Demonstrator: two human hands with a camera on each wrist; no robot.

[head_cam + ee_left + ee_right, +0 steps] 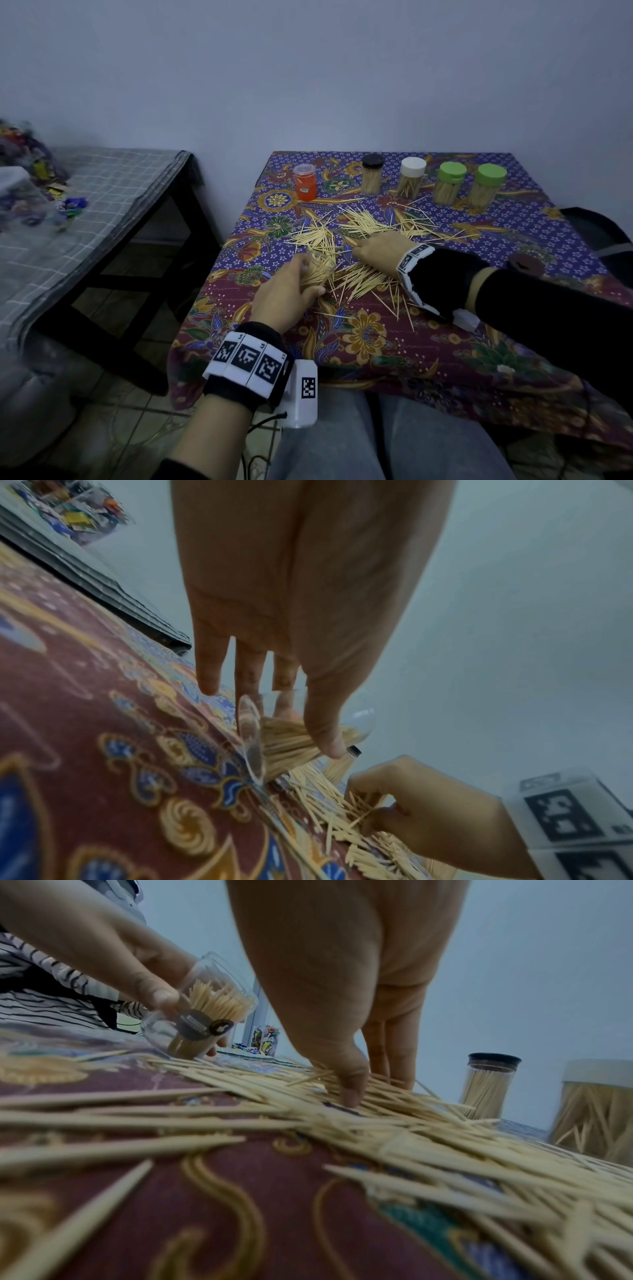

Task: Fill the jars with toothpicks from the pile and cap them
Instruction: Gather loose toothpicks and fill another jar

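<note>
Clear jar (317, 269): uncapped, tilted, partly filled with toothpicks, base touching the cloth at the near left edge of the pile.
Left hand (287, 295): wrapped around the clear jar, thumb on its wall, fingers behind it.
Jar label (202, 1024): dark sticker on the clear jar; print too blurred to read.
Toothpick pile (363, 246): loose, spread over the middle of the batik tablecloth (376, 346), between the hands and the far row of jars.
Right hand (380, 250): palm down on the pile, thumb and fingers pinching a small cluster of toothpicks.
Black-lidded jar (372, 174): upright, capped, full of toothpicks.
White-lidded jar (412, 177): upright, capped, toothpicks inside standing at mixed angles.
Two green-lidded jars (450, 183): side by side at the right of the row, capped, full.
Orange jar (305, 181): left of the row, clear cap; contents hidden; small white sticker, unreadable.
Wristbands (248, 358): black-and-white square marker codes.
</note>
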